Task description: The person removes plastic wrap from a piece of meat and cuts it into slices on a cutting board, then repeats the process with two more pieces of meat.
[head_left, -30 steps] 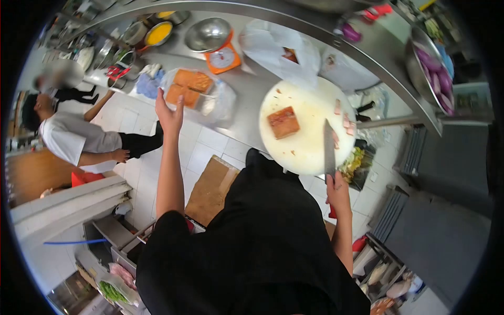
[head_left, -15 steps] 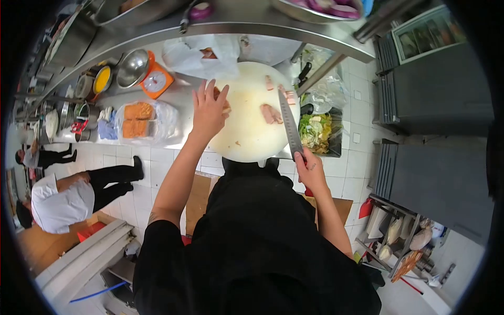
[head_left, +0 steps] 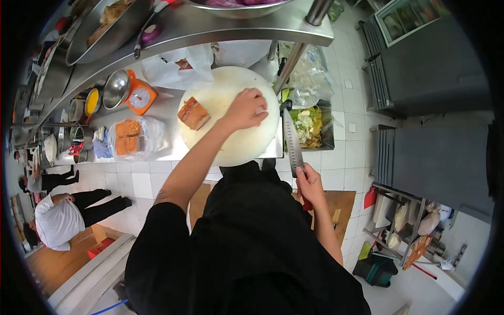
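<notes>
My right hand (head_left: 312,185) grips a long chef's knife (head_left: 292,142) with dimples along its blade. The blade points away from me, just past the right side of a round white cutting board (head_left: 231,149). On the right part of that board rests my left hand (head_left: 247,109), its fingers curled and closed. What lies in or under those fingers is hidden. A block of browned, layered meat (head_left: 193,114) sits on the board's left side, apart from both hands.
Left of the board are bagged orange-brown blocks (head_left: 127,137), an orange scale (head_left: 140,98) and a steel bowl (head_left: 116,89). A dark bin of vegetable scraps (head_left: 308,128) stands right. A steel shelf (head_left: 226,32) overhangs the back. Another person (head_left: 60,220) stands far left.
My left hand has left the meat block and moved right, where small meat pieces lay; they no longer show. The knife has moved off the board's right side. The view has shifted.
</notes>
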Motion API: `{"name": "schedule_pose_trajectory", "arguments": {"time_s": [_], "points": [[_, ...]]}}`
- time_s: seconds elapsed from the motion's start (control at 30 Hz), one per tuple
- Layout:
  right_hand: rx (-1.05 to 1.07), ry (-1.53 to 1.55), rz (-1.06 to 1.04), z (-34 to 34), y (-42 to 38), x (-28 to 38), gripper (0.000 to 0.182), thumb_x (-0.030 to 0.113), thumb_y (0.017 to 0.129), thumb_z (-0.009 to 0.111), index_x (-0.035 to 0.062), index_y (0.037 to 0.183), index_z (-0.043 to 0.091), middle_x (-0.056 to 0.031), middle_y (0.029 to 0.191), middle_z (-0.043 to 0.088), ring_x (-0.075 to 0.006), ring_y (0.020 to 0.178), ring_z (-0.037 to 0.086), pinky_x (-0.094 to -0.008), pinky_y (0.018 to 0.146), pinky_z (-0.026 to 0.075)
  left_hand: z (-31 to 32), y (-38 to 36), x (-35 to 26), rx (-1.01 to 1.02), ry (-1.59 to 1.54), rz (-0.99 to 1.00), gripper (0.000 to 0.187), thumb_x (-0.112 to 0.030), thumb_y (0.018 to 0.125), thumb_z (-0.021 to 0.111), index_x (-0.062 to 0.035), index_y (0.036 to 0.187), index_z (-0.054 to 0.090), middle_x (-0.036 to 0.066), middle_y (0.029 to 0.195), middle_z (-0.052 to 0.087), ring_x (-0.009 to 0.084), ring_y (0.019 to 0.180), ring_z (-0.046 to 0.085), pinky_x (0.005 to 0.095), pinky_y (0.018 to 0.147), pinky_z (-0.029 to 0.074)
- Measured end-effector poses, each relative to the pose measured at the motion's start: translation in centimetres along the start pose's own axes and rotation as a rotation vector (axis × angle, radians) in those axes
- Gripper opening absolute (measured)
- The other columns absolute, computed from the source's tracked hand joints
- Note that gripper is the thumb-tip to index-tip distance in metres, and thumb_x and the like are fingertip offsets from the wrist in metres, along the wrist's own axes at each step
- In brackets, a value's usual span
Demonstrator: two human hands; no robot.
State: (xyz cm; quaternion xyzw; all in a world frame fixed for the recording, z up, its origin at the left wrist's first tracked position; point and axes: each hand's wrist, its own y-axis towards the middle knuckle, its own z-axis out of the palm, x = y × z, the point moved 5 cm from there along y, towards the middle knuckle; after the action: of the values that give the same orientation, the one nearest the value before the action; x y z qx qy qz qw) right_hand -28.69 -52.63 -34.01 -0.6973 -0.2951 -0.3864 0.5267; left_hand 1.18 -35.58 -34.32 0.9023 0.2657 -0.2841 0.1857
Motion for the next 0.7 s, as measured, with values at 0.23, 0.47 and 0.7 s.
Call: {"name": "schedule_pose_trajectory", "arguments": {"time_s": [0.23, 0.47, 0.7], "points": [[0.235, 0.176, 0.149, 3.0, 4.1, 0.1, 0.026, 0.028, 0.115, 0.053, 0.004, 0.11, 0.062, -0.0035, 0.065, 0.056, -0.0145, 0.042, 0.053, -0.031, 0.04, 0.045, -1.9, -4.6, 1.0, -0.331, -0.167, -0.057, 0.058, -0.031, 0.088, 0.082, -0.0149, 0.141, 0.068, 0.02, 0.152, 0.053, 0.0428, 0.142, 0.046, 0.0577, 0.121, 0.035], [0.188, 0.195, 0.144, 8.4, 6.1, 1.7, 0.024, 0.027, 0.115, 0.051, 0.0041, 0.113, 0.057, -0.0048, 0.067, 0.056, -0.0166, 0.042, 0.053, -0.0333, 0.038, 0.046, 2.5, -3.3, -4.6, -0.382, 0.188, -0.172, 0.059, -0.039, 0.087, 0.084, -0.0069, 0.134, 0.068, 0.021, 0.138, 0.052, 0.0437, 0.132, 0.05, 0.0549, 0.118, 0.038], [0.101, -0.004, 0.042, 11.5, 5.7, 4.0, 0.023, 0.023, 0.114, 0.049, 0.0024, 0.103, 0.052, -0.01, 0.066, 0.058, -0.0214, 0.041, 0.059, -0.0373, 0.039, 0.049, 3.7, -4.0, -4.0, -0.592, -0.176, -0.33, 0.036, -0.021, 0.092, 0.081, -0.0031, 0.12, 0.067, 0.019, 0.127, 0.052, 0.0396, 0.116, 0.054, 0.0488, 0.102, 0.047]]}}
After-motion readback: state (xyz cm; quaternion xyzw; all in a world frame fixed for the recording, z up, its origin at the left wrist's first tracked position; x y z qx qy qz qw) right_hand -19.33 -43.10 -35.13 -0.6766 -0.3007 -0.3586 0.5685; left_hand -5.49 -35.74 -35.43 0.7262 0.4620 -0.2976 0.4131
